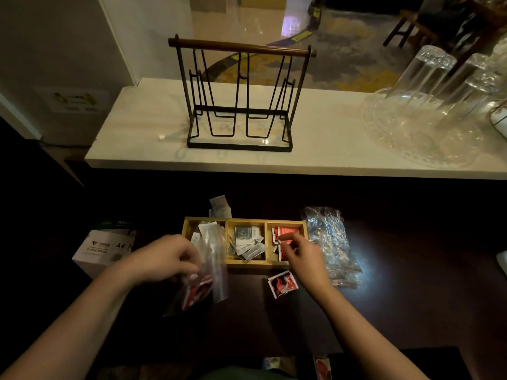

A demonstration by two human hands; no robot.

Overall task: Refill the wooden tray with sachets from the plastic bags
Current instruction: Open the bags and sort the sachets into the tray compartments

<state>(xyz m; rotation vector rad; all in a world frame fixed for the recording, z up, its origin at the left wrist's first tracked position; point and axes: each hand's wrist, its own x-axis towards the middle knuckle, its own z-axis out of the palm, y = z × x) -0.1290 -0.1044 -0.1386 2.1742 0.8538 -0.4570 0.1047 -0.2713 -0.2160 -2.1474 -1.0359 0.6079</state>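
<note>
Centrally, low in the frame, the three-compartment wooden tray [245,266] sits on a dark surface. Its right compartment holds red sachets [285,232], where the right hand [304,255] reaches with fingers curled (whether it grips one, I cannot tell). The left hand [164,256] pinches a clear plastic bag [214,272] with red sachets inside. One loose red sachet [282,283] lies just below the tray; crumpled empty bags [329,242] lie to its right.

One camera sits on the person's head. It looks forward and down, close to the tray [245,266] on the dark table [411,297]. A white counter [329,149] lies farther off at 12 o'clock. Both arms come in from 6 o'clock.
</note>
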